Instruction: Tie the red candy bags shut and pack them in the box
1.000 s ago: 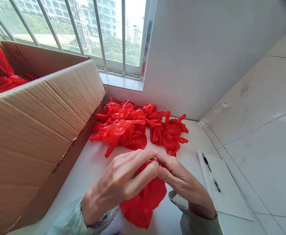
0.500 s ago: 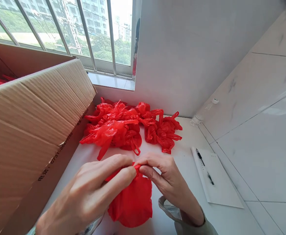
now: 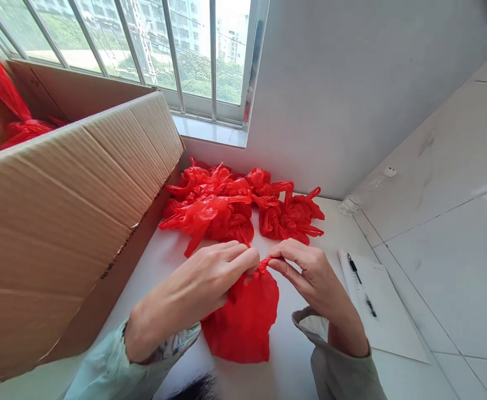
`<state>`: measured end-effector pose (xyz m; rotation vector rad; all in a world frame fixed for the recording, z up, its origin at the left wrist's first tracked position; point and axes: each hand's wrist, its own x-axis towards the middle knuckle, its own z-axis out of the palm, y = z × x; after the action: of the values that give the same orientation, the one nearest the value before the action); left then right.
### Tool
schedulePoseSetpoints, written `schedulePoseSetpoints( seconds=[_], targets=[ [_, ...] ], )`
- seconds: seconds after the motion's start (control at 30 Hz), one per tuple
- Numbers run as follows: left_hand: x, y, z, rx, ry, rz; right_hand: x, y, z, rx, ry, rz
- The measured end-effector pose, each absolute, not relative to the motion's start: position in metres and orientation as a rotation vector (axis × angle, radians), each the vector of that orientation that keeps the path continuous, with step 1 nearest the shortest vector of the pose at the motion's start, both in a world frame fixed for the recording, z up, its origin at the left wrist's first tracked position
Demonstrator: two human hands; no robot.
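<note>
A red plastic bag rests on the white tabletop in front of me, its top gathered into a twist or small knot. My right hand pinches the bag's twisted end between thumb and forefinger. My left hand is closed at the other side of the gathered top, its fingertips partly hidden behind the hand itself. Just beyond my hands lies a heap of crumpled red plastic bags, several with loop handles sticking out.
On the left stands a large open cardboard box with a red bag inside. At right, a pen lies on a white notepad. A clear bottle stands in the back corner. Behind is a barred window.
My hands have moved apart, drawing the bag's top into a tighter twist. The left hand's fingers have curled in. The view has shifted, and a red bag now shows higher in the box.
</note>
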<state>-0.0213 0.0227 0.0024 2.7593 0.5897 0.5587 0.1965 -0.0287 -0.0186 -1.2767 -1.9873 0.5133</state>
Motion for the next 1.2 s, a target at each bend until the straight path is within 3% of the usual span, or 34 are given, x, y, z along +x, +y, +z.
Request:
schedulePoseSetpoints(
  seconds=[0.57, 0.77, 1.07, 1.2],
  targets=[
    [-0.026, 0.022, 0.005, 2.770, 0.559, 0.557, 0.203, -0.033, -0.015, -1.261, -2.007, 0.537],
    [-0.024, 0.019, 0.006, 2.714, 0.649, 0.763, 0.174, -0.041, -0.013, -1.378, -1.811, 0.576],
    [-0.060, 0.033, 0.012, 2.582, 0.763, 0.950, 0.212, -0.049, -0.013, -1.605, -1.556, 0.153],
    [-0.074, 0.039, 0.016, 2.508, 0.701, 0.948, 0.242, -0.063, -0.007, -1.578, -1.620, 0.347]
  ],
)
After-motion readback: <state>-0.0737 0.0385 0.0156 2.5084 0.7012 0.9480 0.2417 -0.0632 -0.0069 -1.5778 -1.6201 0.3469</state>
